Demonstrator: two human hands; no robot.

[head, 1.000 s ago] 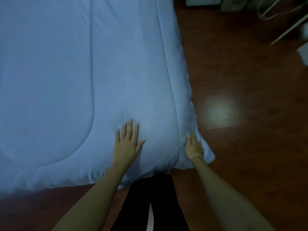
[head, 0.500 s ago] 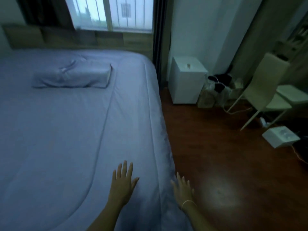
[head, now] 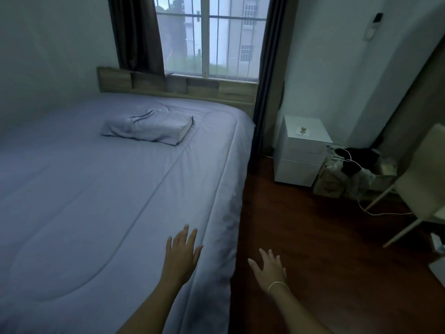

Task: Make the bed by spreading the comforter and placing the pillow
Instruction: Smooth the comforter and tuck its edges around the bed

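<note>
Both hands empty, fingers spread: left hand (head: 181,255) over comforter (head: 96,201); right hand (head: 269,268) beside bed; pillow (head: 147,127) long axis crosswise

Pillow (head: 147,128) on spread comforter (head: 96,201); both hands flat-fingered, left hand (head: 181,255) over comforter.

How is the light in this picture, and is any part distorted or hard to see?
Head view: dim and bluish, daylight coming only through the window; the wide lens bends the wall edges; the comforter side falls into shadow; left hand and right hand look slightly soft.
</note>
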